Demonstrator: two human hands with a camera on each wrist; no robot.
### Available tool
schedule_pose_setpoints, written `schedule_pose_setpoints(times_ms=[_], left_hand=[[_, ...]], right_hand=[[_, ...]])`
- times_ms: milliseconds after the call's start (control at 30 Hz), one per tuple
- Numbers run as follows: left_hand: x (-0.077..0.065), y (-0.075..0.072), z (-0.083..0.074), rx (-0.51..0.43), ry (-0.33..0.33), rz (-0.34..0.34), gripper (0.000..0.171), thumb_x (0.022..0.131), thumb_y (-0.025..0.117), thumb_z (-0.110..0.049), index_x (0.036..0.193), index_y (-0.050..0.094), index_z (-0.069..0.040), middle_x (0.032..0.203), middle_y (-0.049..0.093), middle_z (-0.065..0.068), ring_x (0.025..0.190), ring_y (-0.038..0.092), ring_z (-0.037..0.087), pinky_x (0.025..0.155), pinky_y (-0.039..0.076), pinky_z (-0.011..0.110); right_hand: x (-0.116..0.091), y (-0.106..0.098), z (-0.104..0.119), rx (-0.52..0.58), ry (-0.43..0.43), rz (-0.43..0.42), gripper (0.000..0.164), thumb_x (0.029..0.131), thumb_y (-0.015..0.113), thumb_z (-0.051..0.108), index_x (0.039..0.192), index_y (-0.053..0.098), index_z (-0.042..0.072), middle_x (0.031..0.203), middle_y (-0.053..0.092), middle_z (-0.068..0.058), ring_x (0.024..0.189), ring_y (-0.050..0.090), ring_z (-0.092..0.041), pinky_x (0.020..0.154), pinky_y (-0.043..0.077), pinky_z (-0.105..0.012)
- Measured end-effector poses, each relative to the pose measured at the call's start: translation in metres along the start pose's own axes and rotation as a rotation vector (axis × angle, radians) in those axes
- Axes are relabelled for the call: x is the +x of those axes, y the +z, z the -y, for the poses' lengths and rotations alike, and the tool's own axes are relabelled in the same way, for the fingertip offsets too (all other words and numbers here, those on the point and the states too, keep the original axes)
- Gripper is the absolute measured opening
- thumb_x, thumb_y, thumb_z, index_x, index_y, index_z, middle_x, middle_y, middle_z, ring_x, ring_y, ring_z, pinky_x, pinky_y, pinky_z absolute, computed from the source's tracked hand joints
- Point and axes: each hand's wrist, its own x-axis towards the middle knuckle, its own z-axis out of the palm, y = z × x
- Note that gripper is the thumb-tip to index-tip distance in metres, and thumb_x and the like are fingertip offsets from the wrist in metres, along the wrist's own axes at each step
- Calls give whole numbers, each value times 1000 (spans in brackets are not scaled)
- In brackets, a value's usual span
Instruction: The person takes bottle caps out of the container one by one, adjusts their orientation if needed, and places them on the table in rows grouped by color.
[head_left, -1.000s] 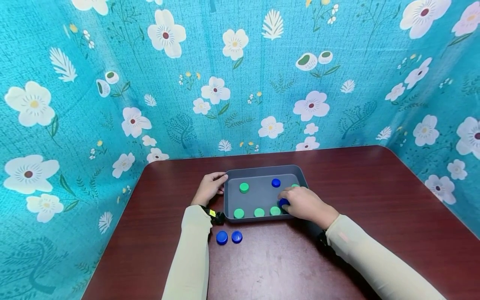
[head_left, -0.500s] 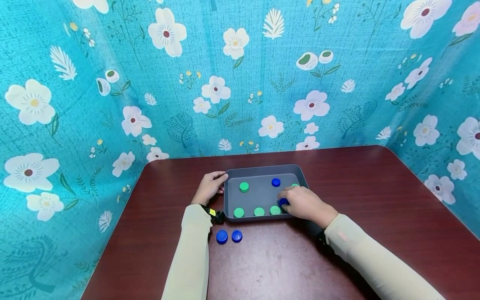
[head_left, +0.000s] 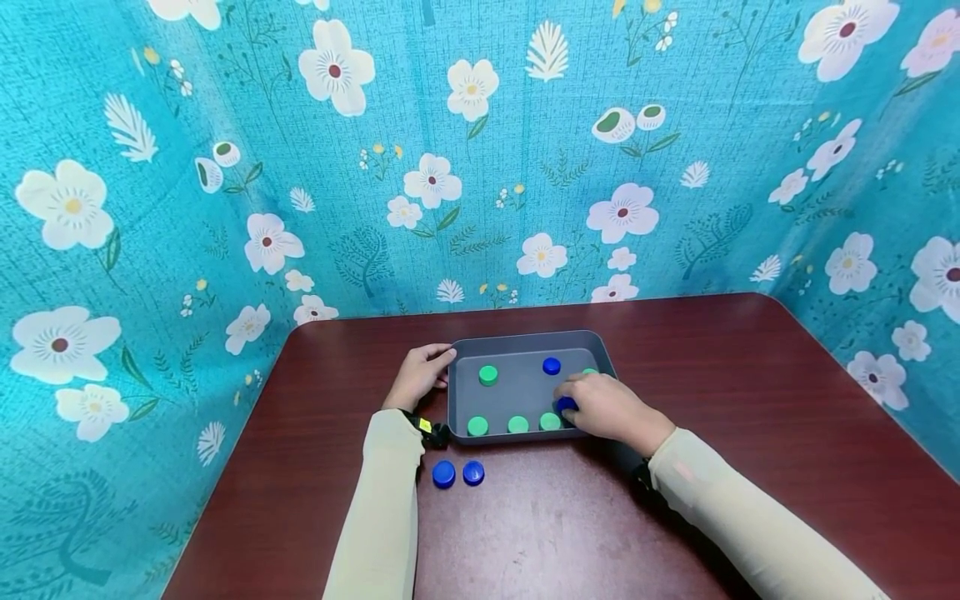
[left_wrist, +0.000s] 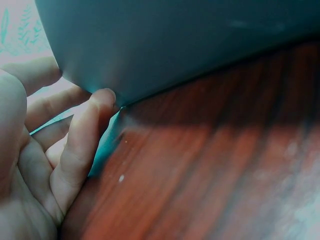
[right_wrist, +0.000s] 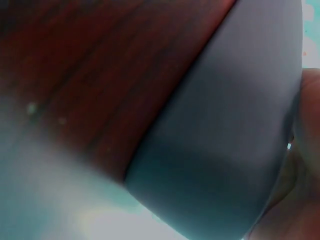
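Note:
In the head view my right hand reaches over the right part of a grey tray. Its fingers pinch a blue bottle cap just above the tray's floor, close to the front right corner. The right wrist view shows mostly the outer wall of the tray, with part of the hand at its edge; the cap is hidden there. My left hand grips the tray at its back left corner. In the left wrist view its fingertips press on the dark wall.
Inside the tray lie several green caps along the front, a green cap at back left, another green cap behind the right hand, and a blue cap. Two blue caps lie on the brown table before it.
Hardly anything moves. The right hand keeps the blue cap at the same place over the tray, shifting only very slightly left; the left hand stays at the corner.

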Motion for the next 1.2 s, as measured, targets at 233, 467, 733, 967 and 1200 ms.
schedule_pose_setpoints(times_ms=[233,467,733,967,1200], left_hand=[[2,-1,1,-3,-1,0,38,95,64,-38,124,67,-13,91,68,10,66,63,22,61,56,32],[3,-1,2,-2,4,1,39,95,64,-38,125,67,-13,92,69,9,66,63,22,62,56,32],[1,0,2,8,8,-3,38,96,63,-37,125,67,-13,92,69,9,66,63,22,62,56,32],[1,0,3,6,-6,-2,37,96,64,-37,124,67,-15,92,68,9,67,64,23,62,56,32],[1,-1,0,-9,-4,5,36,95,64,-37,124,67,-14,92,68,10,67,64,23,62,56,32]], right_hand=[[-3,-1,1,-12,3,-38,18,83,74,14,101,74,12,91,65,1,69,53,-9,64,54,-32],[-4,-4,5,-13,-27,-71,20,84,74,15,103,74,9,96,67,-2,76,60,-13,68,56,-35],[-7,-9,11,-12,-40,-87,22,85,74,18,105,74,9,96,66,-2,72,58,-10,67,56,-35],[-11,-9,15,-10,-42,-110,23,85,74,18,105,73,8,95,64,-1,72,57,-10,67,55,-35],[-11,-12,20,-12,-64,-149,24,84,74,18,106,73,7,99,65,-3,74,60,-12,67,56,-34]])
